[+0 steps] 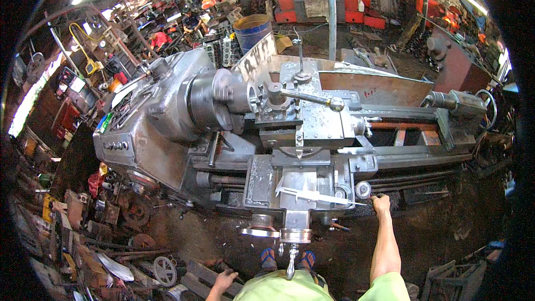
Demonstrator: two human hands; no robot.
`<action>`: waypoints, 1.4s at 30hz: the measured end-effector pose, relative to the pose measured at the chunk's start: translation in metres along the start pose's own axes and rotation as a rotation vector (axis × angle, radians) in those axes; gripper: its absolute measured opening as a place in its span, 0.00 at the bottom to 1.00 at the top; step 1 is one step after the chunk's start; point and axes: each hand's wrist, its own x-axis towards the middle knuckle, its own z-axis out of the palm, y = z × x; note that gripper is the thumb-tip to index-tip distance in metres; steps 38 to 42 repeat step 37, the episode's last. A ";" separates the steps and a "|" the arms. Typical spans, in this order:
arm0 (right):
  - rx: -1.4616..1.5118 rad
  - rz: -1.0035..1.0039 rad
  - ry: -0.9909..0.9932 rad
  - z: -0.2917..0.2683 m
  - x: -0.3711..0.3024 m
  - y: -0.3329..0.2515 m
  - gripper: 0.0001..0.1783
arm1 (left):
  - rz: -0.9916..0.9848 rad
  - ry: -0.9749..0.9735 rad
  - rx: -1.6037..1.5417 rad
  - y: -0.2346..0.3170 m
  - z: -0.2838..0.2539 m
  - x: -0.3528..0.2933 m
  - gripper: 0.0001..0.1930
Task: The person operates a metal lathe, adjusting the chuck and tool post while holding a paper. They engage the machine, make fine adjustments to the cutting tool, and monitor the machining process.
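My right hand [381, 204] reaches out to the right end of the lathe carriage, beside a round metal knob [363, 190]. Its fingers are curled closed, and whatever they grip is hidden. Low at my left side hangs my left hand [225, 280], loosely open and apart from the machine. A vernier caliper [306, 194] lies across the carriage [257, 181] between the cross slide and the knob. Above it, a metal workpiece [241, 96] sits in the chuck [202, 100], close to the tool post [276, 103] with its ball-ended lever [336, 104].
The tailstock [467, 104] stands at the far right of the bed. A crank handle [291, 262] juts toward my body. Tools lie on the headstock [167, 92]. Scrap metal and a spoked handwheel [164, 271] crowd the lower left. A blue drum [253, 30] stands behind; people work beyond.
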 end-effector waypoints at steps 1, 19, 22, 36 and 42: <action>-0.031 -0.008 -0.001 -0.001 -0.004 -0.002 0.23 | 0.016 -0.006 0.027 -0.005 0.003 0.002 0.34; -0.027 0.054 -0.096 0.000 0.002 -0.003 0.26 | -0.273 -0.072 0.078 0.013 0.008 -0.038 0.37; -0.080 0.011 -0.085 -0.001 -0.001 0.000 0.29 | -0.143 -0.065 0.020 0.026 0.008 -0.045 0.34; -0.080 0.025 -0.118 -0.004 -0.007 -0.001 0.33 | -0.265 -0.158 0.131 0.015 0.004 -0.030 0.40; -0.072 0.043 -0.153 -0.006 -0.006 -0.002 0.34 | -0.258 -0.260 0.106 0.012 -0.002 -0.027 0.42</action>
